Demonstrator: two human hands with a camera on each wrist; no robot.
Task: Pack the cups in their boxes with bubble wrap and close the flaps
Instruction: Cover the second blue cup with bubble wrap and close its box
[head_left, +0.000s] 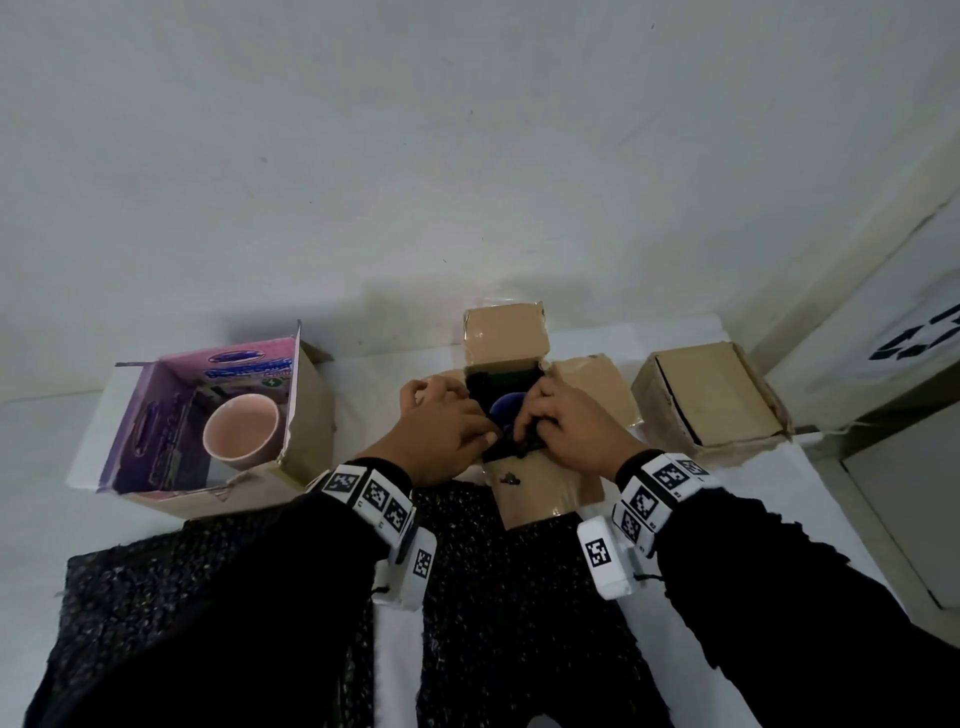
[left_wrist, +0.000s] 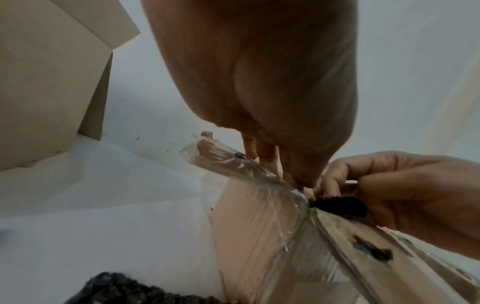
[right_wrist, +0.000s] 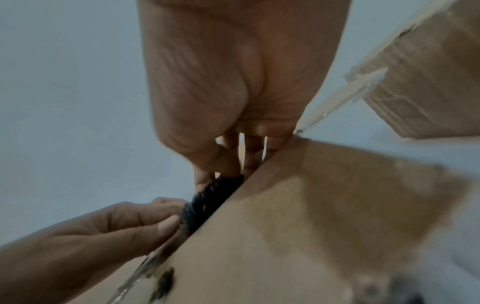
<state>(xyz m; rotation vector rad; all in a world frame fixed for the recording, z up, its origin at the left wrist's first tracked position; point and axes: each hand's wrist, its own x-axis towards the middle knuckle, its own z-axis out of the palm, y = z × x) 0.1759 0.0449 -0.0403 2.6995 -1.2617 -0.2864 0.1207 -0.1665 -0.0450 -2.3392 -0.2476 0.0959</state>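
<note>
Hands meet over the middle box (head_left: 519, 358), whose four flaps lie spread outward. The left hand (head_left: 441, 434) and the right hand (head_left: 569, 431) each form a narrow grip, fingers curled and pinching the black bubble wrap (head_left: 511, 447) at the box's near rim. That strip runs crosswise between the two grips, its long axis from one thumb to the other, bunched against the near flap. Just beyond the grips, down in the box, a blue cup (head_left: 506, 408) stands with its mouth upward; only an arc of its rim shows, the remainder hidden by knuckles and dark wrap. Below the grips, toward the person, a large sheet of wrap (head_left: 234, 597) lies flat on the white counter (head_left: 753, 467), partly covered by the sleeves. Left of the left grip an open printed box (head_left: 166, 415) holds a pink cup (head_left: 241, 428), upright, mouth up. Right of the right grip sits a closed box (head_left: 711, 397). Both wrist views are blurred; fingertip contact is hard to make out there.
</note>
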